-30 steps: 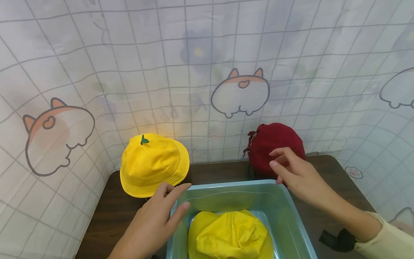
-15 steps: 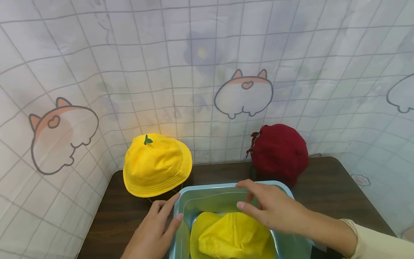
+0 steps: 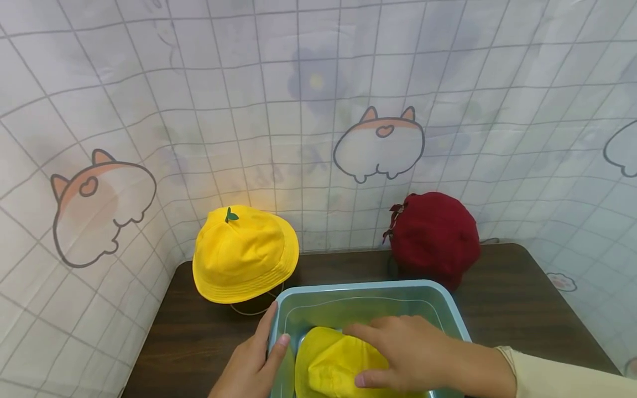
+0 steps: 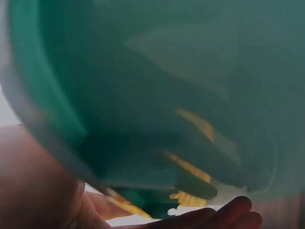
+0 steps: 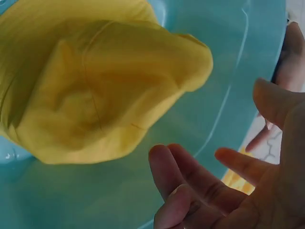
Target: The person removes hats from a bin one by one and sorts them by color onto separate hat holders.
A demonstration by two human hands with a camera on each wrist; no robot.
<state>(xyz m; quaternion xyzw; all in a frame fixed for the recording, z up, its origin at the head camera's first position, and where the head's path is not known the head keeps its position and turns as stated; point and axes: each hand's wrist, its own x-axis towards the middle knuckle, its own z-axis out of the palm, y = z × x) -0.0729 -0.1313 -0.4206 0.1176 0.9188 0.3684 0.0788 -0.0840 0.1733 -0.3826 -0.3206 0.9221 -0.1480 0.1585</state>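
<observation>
A crumpled yellow hat (image 3: 320, 367) lies inside a light blue plastic basin (image 3: 358, 286). Over the hat is my right hand (image 3: 418, 354); in the right wrist view its fingers are loosely bent and apart from the yellow cloth (image 5: 105, 90), holding nothing. At the basin's left rim is my left hand (image 3: 249, 365), fingers straight along the outside and thumb spread over the rim. The left wrist view shows those fingers (image 4: 233, 210) beside the basin wall (image 4: 143, 95); whether they press on it is hard to tell.
Another yellow hat (image 3: 244, 254), topped with a green sprout, sits back left on a stand with thin wire showing below. A dark red hat (image 3: 435, 237) with small bows stands back right. The dark wooden table (image 3: 169, 331) meets a patterned white curtain (image 3: 318, 138) behind.
My right hand has moved left and down from beside the red hat to over the yellow hat in the basin. My left hand has lowered to the basin's left rim.
</observation>
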